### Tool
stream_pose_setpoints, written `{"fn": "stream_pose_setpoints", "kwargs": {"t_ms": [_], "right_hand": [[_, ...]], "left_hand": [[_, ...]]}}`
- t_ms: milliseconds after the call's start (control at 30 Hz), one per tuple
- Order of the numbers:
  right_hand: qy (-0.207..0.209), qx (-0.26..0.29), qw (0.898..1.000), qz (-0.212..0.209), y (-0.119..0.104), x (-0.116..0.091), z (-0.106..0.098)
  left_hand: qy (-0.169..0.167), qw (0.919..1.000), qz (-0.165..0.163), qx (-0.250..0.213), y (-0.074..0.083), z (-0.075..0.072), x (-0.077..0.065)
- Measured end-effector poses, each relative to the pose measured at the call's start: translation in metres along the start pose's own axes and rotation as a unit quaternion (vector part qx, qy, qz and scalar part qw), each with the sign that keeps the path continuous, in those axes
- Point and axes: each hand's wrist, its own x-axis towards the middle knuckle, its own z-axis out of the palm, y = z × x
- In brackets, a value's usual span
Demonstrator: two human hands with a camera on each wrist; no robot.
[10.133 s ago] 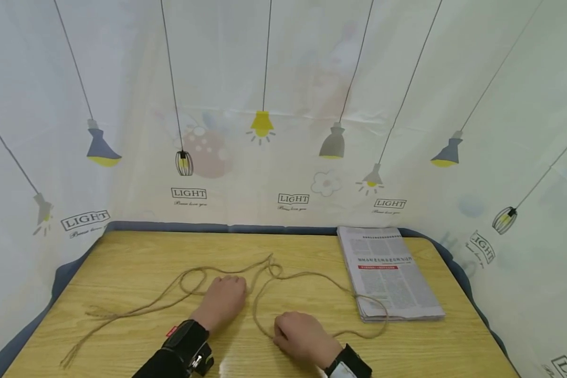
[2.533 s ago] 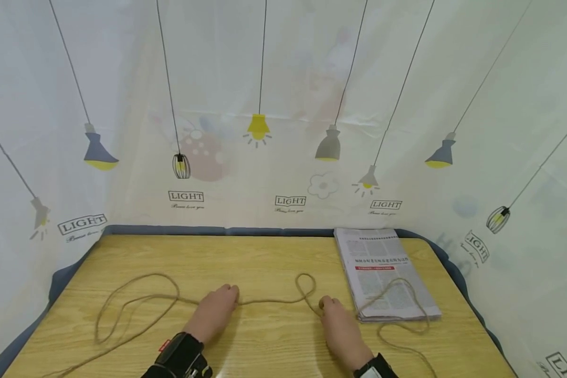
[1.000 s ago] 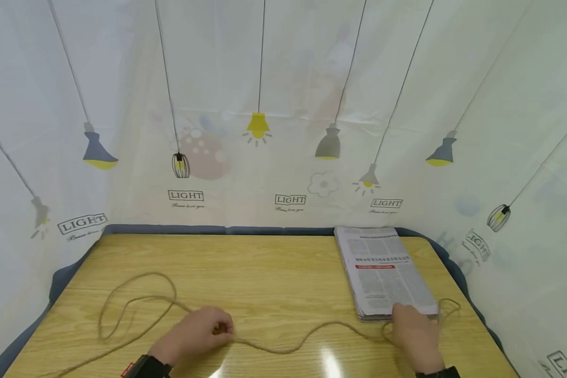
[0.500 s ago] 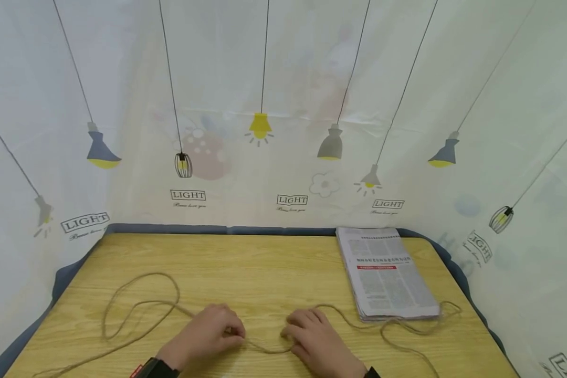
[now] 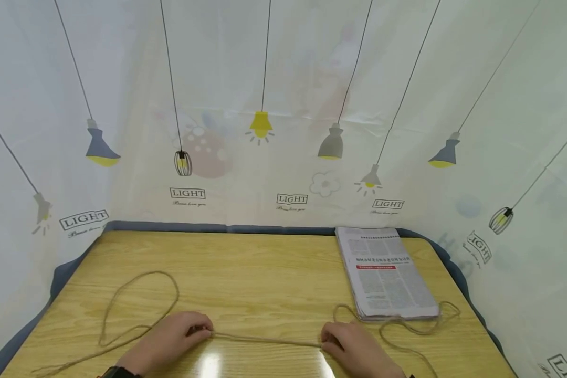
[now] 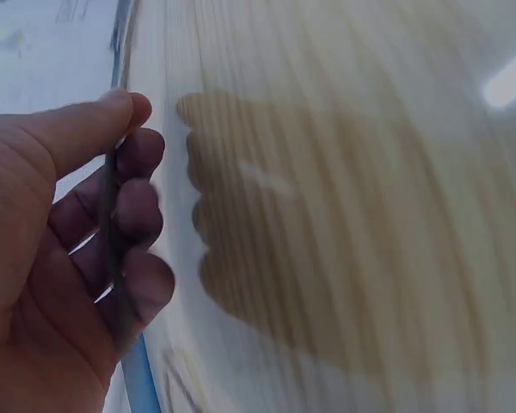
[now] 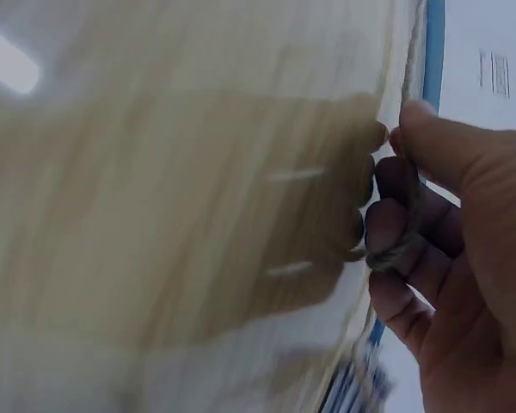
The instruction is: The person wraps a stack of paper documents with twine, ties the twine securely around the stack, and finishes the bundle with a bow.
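Observation:
A length of thin jute twine is drawn straight between both hands, low over the front of the table. My left hand pinches it between thumb and forefinger; in the left wrist view the twine passes on across the curled fingers. With thumb and forefinger my right hand pinches the other end of this stretch. The right wrist view shows the twine running down inside that hand and bending round a finger. Slack twine lies in a big loop at the left and in loose curves at the right.
A stack of newspapers lies at the table's right side, with slack twine at its front edge. The wooden table is edged by a dark blue border, and a lamp-printed curtain hangs behind.
Earlier a small loop stood in the twine between the hands. Since then the right hand went to the right, came back to the middle, and both hands moved apart, pulling the twine straight.

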Motion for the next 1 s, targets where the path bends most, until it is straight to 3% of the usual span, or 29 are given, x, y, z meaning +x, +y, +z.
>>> {"fn": "stream_pose_setpoints", "kwargs": {"t_ms": [167,267,400,533,667,800,1000], "right_hand": [[0.039,-0.029,0.999,-0.025,0.006,-0.008,-0.002],[0.032,0.014,0.999,-0.037,0.005,-0.007,-0.001],[0.005,0.056,0.998,0.002,0.006,-0.007,-0.002],[-0.015,0.096,0.994,0.042,0.015,-0.013,-0.006],[-0.014,0.136,0.989,0.049,0.024,-0.018,-0.012],[-0.002,0.113,0.991,0.067,0.03,-0.023,-0.02],[-0.009,0.073,0.988,0.134,0.043,-0.04,-0.036]], "left_hand": [[0.04,0.9973,-0.04,0.046,-0.019,-0.015,-0.015],[0.065,0.9933,-0.068,0.068,-0.024,-0.02,-0.023],[0.085,0.9898,-0.083,0.079,-0.027,-0.023,-0.03],[0.061,0.9948,-0.072,0.039,-0.03,-0.025,-0.035],[0.041,0.9967,-0.069,0.014,-0.03,-0.027,-0.038],[0.049,0.9954,-0.076,0.031,-0.026,-0.027,-0.037],[0.059,0.9915,-0.106,0.047,-0.024,-0.025,-0.038]]}}
